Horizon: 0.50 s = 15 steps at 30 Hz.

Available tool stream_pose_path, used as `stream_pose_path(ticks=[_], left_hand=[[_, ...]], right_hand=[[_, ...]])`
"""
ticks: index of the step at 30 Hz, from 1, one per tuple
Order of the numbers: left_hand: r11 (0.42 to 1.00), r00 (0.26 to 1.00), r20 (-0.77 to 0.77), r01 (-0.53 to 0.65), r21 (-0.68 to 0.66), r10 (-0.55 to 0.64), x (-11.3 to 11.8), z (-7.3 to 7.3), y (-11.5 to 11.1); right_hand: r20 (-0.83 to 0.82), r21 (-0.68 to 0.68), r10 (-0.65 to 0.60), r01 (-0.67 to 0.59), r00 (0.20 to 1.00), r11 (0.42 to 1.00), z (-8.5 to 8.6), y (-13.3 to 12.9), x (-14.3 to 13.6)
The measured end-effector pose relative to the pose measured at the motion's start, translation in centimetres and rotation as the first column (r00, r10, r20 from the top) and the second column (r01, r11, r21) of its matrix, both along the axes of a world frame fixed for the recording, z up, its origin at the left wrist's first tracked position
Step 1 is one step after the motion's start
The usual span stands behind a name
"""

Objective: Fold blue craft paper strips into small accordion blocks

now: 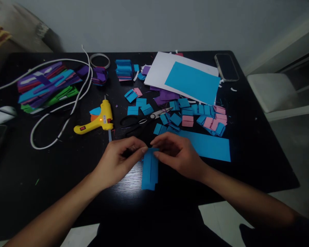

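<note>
A blue paper strip with lengthwise folds hangs upright between my hands, near the table's front edge. My left hand pinches its top left corner between thumb and forefinger. At the top right corner, my right hand has its thumb against the paper, fingers curled behind. Just beyond my hands lie black-handled scissors. A wider blue paper strip lies flat on the table, partly behind my right hand. Small folded blue and pink paper pieces are scattered past it.
Left of the scissors lies a yellow glue gun, its light lit. A white cable loops across bundled coloured strips. White and blue sheets are stacked at the back, with a phone at the far right corner.
</note>
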<state>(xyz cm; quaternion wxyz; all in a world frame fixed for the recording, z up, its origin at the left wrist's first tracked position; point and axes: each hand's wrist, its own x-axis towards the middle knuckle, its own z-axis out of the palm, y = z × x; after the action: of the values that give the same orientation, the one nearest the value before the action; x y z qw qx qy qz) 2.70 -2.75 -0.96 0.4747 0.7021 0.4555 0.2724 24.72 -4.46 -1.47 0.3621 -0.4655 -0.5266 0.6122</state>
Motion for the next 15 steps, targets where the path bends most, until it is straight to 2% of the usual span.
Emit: stream_pose_path(ticks=[5,10,15], left_hand=[[1.000,1.000,0.012,-0.013,-0.005,0.013,-0.06,-0.25,-0.26],[0.998,0.997,0.038,-0.062,-0.032,0.064,-0.17,-0.55,-0.41],[0.999,0.998,0.029,-0.048,-0.005,0.048,-0.28,-0.59,-0.44]], right_hand=[[-0.039,0.003,0.023,-0.023,0.999,1.000,-0.11,0.12,0.04],[0.003,0.052,0.005,-0.005,1.000,0.999,-0.04,0.32,0.23],[0.028,0.086,0.035,-0.037,0.999,0.996,0.09,0.31,0.27]])
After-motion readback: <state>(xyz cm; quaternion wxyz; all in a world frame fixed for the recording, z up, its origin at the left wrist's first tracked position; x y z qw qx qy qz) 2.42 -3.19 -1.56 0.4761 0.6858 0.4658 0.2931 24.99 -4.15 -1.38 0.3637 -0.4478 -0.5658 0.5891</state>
